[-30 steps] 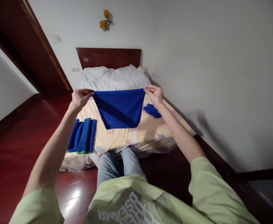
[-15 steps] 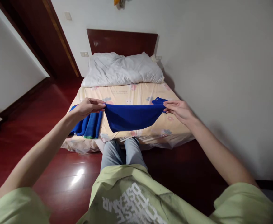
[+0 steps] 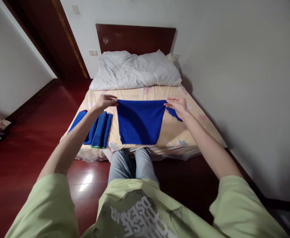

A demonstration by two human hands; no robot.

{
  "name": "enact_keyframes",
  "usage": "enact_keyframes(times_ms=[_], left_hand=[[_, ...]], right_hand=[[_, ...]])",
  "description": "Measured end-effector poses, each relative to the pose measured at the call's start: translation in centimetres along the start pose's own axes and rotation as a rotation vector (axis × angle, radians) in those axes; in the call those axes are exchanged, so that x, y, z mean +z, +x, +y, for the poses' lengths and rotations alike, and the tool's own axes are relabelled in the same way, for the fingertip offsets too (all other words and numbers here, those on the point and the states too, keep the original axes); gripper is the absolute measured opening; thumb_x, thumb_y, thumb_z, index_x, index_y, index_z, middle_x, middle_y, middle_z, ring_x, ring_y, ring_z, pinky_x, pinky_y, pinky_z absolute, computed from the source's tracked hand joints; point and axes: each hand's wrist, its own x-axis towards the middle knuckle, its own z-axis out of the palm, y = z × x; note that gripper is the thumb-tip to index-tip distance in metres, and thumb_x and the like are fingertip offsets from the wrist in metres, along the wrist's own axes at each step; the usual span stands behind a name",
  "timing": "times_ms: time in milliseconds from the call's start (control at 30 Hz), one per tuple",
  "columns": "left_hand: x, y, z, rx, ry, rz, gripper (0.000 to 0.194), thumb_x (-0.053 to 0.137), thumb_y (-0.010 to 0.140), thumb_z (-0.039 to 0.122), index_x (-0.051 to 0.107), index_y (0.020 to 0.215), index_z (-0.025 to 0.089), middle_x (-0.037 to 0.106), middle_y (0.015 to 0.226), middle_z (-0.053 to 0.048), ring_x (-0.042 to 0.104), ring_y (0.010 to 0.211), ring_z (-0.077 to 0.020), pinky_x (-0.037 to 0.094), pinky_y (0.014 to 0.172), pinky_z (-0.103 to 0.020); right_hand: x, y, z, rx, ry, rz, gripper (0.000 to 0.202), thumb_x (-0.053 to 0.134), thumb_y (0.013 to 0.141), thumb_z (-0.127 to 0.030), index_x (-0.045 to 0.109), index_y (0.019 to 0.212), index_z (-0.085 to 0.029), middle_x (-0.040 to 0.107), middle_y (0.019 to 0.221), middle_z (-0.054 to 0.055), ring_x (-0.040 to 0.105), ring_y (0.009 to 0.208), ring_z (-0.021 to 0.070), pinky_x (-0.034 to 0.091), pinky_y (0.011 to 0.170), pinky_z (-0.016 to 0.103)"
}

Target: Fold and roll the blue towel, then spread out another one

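A blue towel (image 3: 140, 122) is stretched between my two hands over the bed, its far edge taut and the rest spread toward me. My left hand (image 3: 106, 101) pinches its far left corner. The far right corner is pinched by my right hand (image 3: 177, 105). Several rolled or folded blue towels (image 3: 100, 130) lie on the left of the mattress, partly behind my left forearm. Another piece of blue cloth (image 3: 174, 114) lies on the sheet beside my right hand, which partly hides it.
The bed (image 3: 196, 132) has a peach patterned sheet, with a white quilt (image 3: 137, 71) bunched against the dark headboard (image 3: 137, 38). A wall (image 3: 246, 99) stands close on the right. Dark red floor (image 3: 35, 148) lies on the left, and my legs (image 3: 145, 165) are at the bed's front edge.
Both hands have moved farther away and closer together, still holding the towel. It now hangs longer and spreads flatter over the bed. The view has tipped slightly downward.
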Motion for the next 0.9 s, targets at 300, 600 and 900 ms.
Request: enact_keyframes(times_ms=[300, 600, 900], left_hand=[[-0.1, -1.2, -6.7, 0.302, 0.246, 0.232, 0.040, 0.071, 0.083, 0.041, 0.072, 0.112, 0.014, 0.077, 0.099, -0.004, 0.072, 0.092, -0.0170, 0.056, 0.089, -0.035], [7.1, -13.4, -28.8, -0.377, 0.414, 0.095, 0.038, 0.066, 0.081, 0.037, 0.072, 0.111, 0.015, 0.079, 0.101, -0.009, 0.074, 0.100, -0.0265, 0.058, 0.087, -0.034], [7.7, -13.6, -32.5, -0.442, 0.280, 0.253, 0.039, 0.066, 0.080, 0.044, 0.072, 0.104, 0.014, 0.078, 0.100, -0.012, 0.074, 0.100, -0.0273, 0.060, 0.083, -0.032]], right_hand=[[-0.9, 0.3, 5.6, -0.335, -0.065, 0.016, 0.043, 0.082, 0.075, -0.054, 0.069, 0.095, -0.018, 0.075, 0.088, 0.006, 0.075, 0.078, 0.0190, 0.062, 0.079, 0.033], [1.5, -14.3, 28.2, 0.308, -0.211, -0.006, 0.036, 0.081, 0.065, -0.050, 0.066, 0.075, -0.018, 0.074, 0.072, 0.008, 0.071, 0.066, 0.0227, 0.060, 0.070, 0.036], [1.7, -15.1, 30.7, 0.430, -0.176, 0.088, 0.048, 0.078, 0.064, -0.060, 0.070, 0.084, -0.017, 0.075, 0.079, 0.005, 0.066, 0.058, 0.0156, 0.055, 0.059, 0.027]])
